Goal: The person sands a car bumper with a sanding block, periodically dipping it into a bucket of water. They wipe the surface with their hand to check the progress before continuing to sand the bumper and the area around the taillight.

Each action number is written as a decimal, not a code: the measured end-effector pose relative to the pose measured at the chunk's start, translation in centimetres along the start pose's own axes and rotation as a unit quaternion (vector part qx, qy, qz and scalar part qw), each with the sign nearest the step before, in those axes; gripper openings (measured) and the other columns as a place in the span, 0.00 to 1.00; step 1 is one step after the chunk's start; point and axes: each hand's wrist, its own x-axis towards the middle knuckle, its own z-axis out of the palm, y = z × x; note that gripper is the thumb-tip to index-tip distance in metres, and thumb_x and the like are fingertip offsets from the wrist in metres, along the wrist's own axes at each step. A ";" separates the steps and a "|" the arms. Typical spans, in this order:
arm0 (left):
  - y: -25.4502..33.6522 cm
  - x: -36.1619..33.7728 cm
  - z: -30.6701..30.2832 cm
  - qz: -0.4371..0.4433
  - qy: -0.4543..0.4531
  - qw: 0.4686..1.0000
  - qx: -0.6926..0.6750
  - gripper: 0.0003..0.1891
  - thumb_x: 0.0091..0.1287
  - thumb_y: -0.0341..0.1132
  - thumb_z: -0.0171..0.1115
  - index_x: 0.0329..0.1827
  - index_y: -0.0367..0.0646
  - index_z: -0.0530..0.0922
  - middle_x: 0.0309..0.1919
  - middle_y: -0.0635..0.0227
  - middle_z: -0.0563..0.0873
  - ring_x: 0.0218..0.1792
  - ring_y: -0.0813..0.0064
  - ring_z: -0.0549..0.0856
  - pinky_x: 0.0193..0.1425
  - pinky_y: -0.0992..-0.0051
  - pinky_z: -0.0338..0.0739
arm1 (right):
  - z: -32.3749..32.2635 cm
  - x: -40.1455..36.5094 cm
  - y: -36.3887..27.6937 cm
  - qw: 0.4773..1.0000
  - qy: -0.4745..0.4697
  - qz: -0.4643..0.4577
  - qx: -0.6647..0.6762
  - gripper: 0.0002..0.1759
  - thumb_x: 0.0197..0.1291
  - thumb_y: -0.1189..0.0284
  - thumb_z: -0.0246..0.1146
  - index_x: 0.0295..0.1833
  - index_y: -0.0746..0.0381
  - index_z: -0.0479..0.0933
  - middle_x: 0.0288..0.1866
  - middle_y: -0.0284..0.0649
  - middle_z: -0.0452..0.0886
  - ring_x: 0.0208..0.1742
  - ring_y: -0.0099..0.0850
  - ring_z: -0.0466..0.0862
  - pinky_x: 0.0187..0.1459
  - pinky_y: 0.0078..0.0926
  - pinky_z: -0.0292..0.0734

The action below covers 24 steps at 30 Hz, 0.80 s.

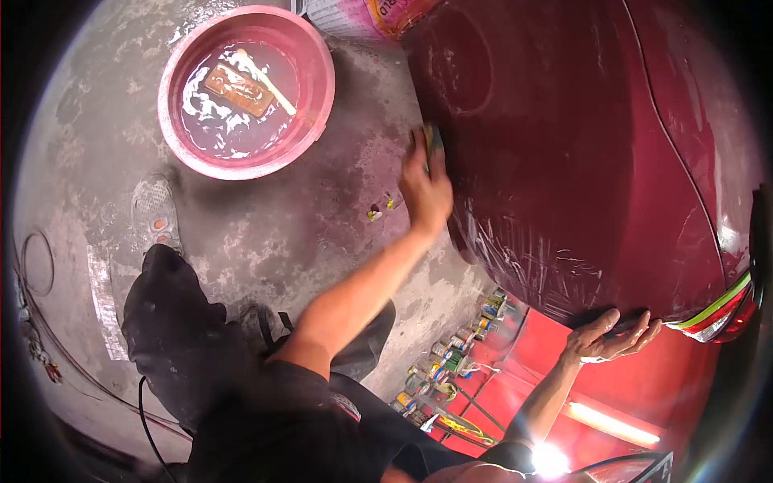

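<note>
My left hand (425,183) reaches out to the lower edge of a dark red car panel (547,137). Its fingers are closed on a thin greenish pad (435,138), pressed to the panel's edge; most of the pad is hidden by the fingers. Further right, my right hand (610,340) rests against the panel's other edge, fingers spread, close to the tail light (717,315). The panel looks wet, with whitish streaks near its lower corner.
A pink basin (171,105) of cloudy water stands on the concrete floor (266,217), with a brown block (240,90) and a pale stick (274,90) in it. Several cans (441,351) line a red wall (555,354). Cables (72,354) lie at the left.
</note>
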 end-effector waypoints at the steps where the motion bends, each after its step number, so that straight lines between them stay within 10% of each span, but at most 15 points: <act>1: 0.7 3.1 -0.6 -0.031 -0.031 0.998 -0.036 0.24 0.76 0.37 0.56 0.71 0.32 0.73 0.66 0.38 0.77 0.67 0.43 0.77 0.71 0.59 0.71 | 0.0 -0.1 -0.2 1.000 -0.004 0.001 0.001 0.26 0.73 0.61 0.61 0.68 0.68 0.74 0.75 0.57 0.68 0.76 0.51 0.68 0.73 0.56 0.63; 6: 1.0 8.1 -1.0 -0.017 -0.068 0.997 -0.045 0.24 0.75 0.34 0.58 0.72 0.35 0.73 0.66 0.39 0.77 0.68 0.46 0.77 0.71 0.59 0.71 | 0.1 0.0 -0.2 1.000 0.008 0.024 -0.013 0.27 0.72 0.61 0.62 0.68 0.68 0.74 0.73 0.59 0.70 0.74 0.52 0.69 0.72 0.56 0.64; 10: -0.7 -8.2 -1.0 0.061 -0.025 0.998 0.010 0.26 0.75 0.35 0.58 0.74 0.35 0.70 0.71 0.40 0.73 0.71 0.40 0.72 0.75 0.57 0.68 | 0.0 0.0 0.0 0.999 0.003 0.014 -0.030 0.27 0.72 0.60 0.63 0.67 0.68 0.75 0.72 0.59 0.71 0.74 0.52 0.70 0.72 0.56 0.64; 16: 4.1 9.3 -0.3 -0.080 -0.048 0.993 -0.072 0.24 0.75 0.38 0.59 0.70 0.33 0.74 0.65 0.40 0.78 0.66 0.44 0.77 0.67 0.55 0.72 | -0.4 0.3 0.5 0.998 0.002 -0.005 -0.057 0.27 0.70 0.60 0.64 0.65 0.69 0.76 0.72 0.58 0.71 0.74 0.51 0.70 0.73 0.56 0.64; 21: -0.6 -8.0 -1.9 0.113 -0.059 0.990 0.057 0.29 0.72 0.35 0.62 0.75 0.34 0.70 0.75 0.43 0.69 0.75 0.48 0.69 0.78 0.58 0.62 | -0.3 0.4 0.3 0.998 -0.005 -0.015 -0.058 0.26 0.70 0.62 0.64 0.66 0.69 0.75 0.73 0.58 0.70 0.74 0.52 0.70 0.72 0.56 0.65; 24: 3.3 -7.1 -2.5 -0.030 -0.104 0.994 -0.021 0.26 0.75 0.37 0.58 0.73 0.35 0.71 0.72 0.41 0.72 0.74 0.51 0.72 0.75 0.60 0.67 | -0.5 0.3 1.4 0.997 -0.014 -0.055 -0.044 0.26 0.71 0.63 0.63 0.66 0.69 0.75 0.73 0.58 0.69 0.74 0.53 0.70 0.72 0.56 0.64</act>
